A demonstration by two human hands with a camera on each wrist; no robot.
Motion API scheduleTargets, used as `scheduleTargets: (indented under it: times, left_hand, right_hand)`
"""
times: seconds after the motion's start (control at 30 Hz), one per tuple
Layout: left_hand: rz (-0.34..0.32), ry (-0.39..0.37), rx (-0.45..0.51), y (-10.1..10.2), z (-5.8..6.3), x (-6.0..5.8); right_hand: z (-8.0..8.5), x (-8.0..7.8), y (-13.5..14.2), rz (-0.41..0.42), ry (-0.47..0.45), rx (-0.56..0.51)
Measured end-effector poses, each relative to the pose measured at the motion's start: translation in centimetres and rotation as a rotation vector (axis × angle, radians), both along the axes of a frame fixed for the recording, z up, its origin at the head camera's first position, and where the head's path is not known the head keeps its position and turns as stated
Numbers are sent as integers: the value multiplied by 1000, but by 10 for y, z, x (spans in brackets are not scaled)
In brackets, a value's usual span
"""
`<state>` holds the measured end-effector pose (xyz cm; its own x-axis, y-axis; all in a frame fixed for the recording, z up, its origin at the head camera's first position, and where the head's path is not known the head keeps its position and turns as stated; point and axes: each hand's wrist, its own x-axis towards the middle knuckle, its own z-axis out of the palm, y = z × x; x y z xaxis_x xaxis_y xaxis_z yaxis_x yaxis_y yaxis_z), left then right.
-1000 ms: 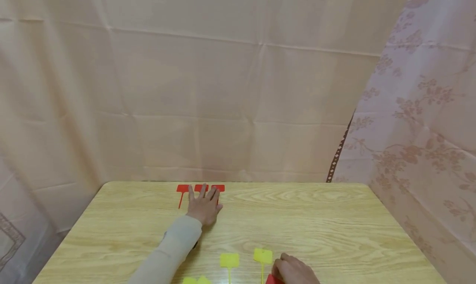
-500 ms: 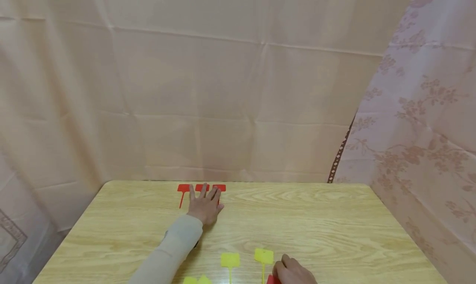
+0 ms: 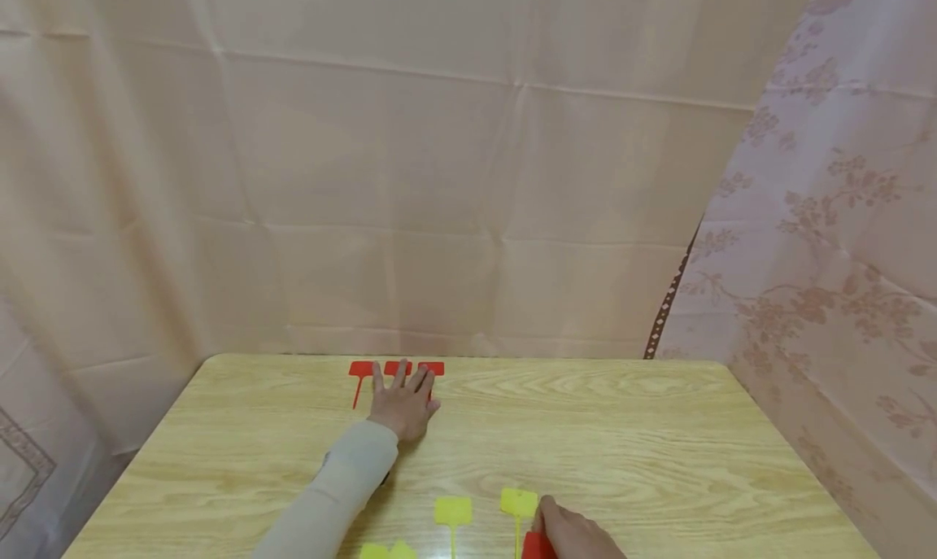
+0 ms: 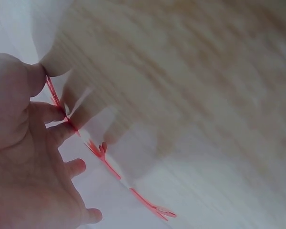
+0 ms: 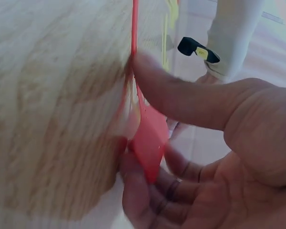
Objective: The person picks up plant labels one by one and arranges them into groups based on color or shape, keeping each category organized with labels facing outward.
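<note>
In the head view three red T-shaped plant labels lie in a row near the table's far edge: a left one [image 3: 359, 369], a middle one [image 3: 391, 368] and a right one [image 3: 437, 369]. My left hand [image 3: 401, 408] rests over them, fingers spread, partly hiding the middle and right labels. In the left wrist view its fingertips are at the red strips. At the near side my right hand [image 3: 578, 533] holds another red plant label [image 5: 151, 131]. The right wrist view has its thumb at the stem and fingers behind the flat head.
Two yellow plant labels, one [image 3: 453, 510] left and one [image 3: 519, 501] beside my right hand, lie on the wood-patterned table [image 3: 622, 429]. More yellow pieces [image 3: 375, 552] show at the bottom edge. A beige cloth [image 3: 439, 176] hangs behind the table.
My right hand has turned and shifted slightly, and more of the red plant label's head shows under it. My left hand stays in place on the row of red labels.
</note>
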<state>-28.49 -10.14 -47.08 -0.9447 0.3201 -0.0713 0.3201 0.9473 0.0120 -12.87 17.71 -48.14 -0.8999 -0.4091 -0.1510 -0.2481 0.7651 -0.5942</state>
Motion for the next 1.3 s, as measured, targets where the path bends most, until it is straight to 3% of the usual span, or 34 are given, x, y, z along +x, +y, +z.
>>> scheduleTargets:
  times: [0.17,0.27,0.33,0.43,0.5,0.67,0.87,1.1,1.3]
  left_hand:
    - [-6,2,-9,0,1,1]
    - [-3,-4,-12,0,0,1]
    - [-1,-3,-14,0,-2,0]
    - [3,-6,-17,-1,-6,-3]
    - [4,-6,-13,-2,-9,-5]
    - [5,-2,5,-2,-12,-8]
    - [12,-17,-13,0,-4,-5]
    - [9,-4,-28,1,0,0]
    - [18,-6,-23,3,-3,-2]
  right_hand:
    - [-2,-11,8,94,-144,-239]
    - [-1,-18,13,173,-165,-356]
    - [4,-21,13,176,-207,-408]
    - [17,-23,11,113,-250,-455]
    - [27,-24,8,81,-242,-509]
    - [43,-35,2,129,-82,-634]
    - [40,-73,-10,5,-7,-586]
    - [18,-126,-27,-92,139,-450]
    - [8,-165,-45,-211,111,-396]
